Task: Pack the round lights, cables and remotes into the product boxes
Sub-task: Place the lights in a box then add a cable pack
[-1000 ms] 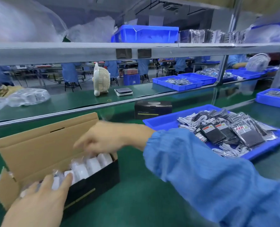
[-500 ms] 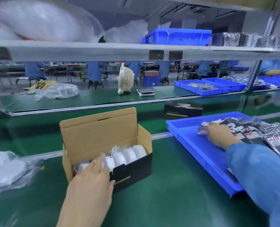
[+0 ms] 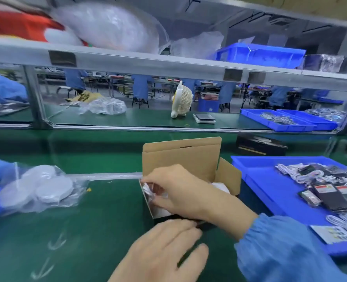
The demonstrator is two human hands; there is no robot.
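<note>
An open product box [image 3: 180, 157], brown inside and black outside, stands on the green belt with its lid up. White round lights [image 3: 219, 186] in clear wrap show at its right end. My right hand [image 3: 180, 192] reaches over the box's left end, fingers pinched on a small clear bag with something white in it [image 3: 148, 189], which looks like a cable. My left hand [image 3: 162, 253] lies against the box's front wall, fingers over its top edge. A blue tray [image 3: 250, 169] to the right holds bagged white cables [image 3: 290, 169] and black remotes [image 3: 331, 198].
Bagged round lights [image 3: 38, 188] lie on the belt to the left, beside a blue sleeve at the frame's edge. A closed black product box [image 3: 260, 146] stands behind the tray. A raised shelf across the back carries a small fan [image 3: 181, 102] and more blue trays [image 3: 278, 121].
My right hand has left the blue tray and come back over the box with a small bag in its fingers. My left hand stayed at the box's front. The view swung left.
</note>
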